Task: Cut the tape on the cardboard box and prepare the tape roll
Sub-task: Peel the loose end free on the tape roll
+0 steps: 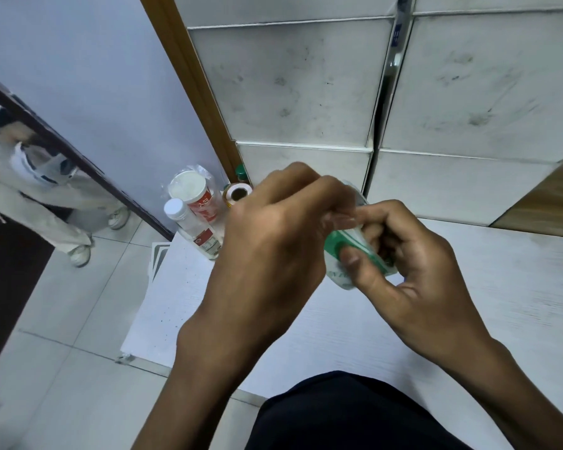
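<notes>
Head view: my right hand (400,254) grips the green-and-white tape roll (355,254) above the middle of the bench (501,271), thumb pressed on its face. My left hand (273,228) is closed narrow, fingertips pinching at the roll's upper rim. Judgement: hunting the tape end. Keep the roll steady, lift with a nail, peel slowly. Cardboard box not seen.

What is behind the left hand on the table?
Past the left hand, a brown tape roll peeks out on the white table, with a green cap behind it. The hand covers the roll's near side; two white-capped bottles stand to its left.
</notes>
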{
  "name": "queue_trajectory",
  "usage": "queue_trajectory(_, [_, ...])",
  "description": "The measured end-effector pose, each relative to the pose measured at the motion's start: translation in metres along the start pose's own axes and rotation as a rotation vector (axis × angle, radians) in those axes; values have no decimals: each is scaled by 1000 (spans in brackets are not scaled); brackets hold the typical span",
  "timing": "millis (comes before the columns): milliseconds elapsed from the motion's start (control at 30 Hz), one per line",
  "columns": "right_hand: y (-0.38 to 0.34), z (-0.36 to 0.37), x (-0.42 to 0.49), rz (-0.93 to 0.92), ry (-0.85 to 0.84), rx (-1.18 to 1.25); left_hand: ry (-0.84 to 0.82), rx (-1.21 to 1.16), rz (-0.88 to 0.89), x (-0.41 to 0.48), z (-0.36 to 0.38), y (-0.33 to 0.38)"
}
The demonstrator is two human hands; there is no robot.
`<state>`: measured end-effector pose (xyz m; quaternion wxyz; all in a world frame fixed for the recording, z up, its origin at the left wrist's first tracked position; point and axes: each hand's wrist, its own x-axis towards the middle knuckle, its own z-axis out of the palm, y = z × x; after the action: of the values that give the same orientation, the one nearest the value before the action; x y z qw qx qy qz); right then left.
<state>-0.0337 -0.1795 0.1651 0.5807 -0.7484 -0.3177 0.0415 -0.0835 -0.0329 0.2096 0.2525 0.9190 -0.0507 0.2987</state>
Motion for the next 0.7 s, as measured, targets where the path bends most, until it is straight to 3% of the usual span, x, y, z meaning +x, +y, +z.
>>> queue_trajectory(200, [1, 1, -2, 41, -49, 66, -85, 253, 166, -1, 6, -3])
queue_trajectory(533, [-1, 7, -3, 56, -30, 78, -180, 325, 64, -2, 6, 5])
queue_trajectory(700, [-4, 11, -2, 76, -8, 140, -134, 373, 33, -2, 8, 6])
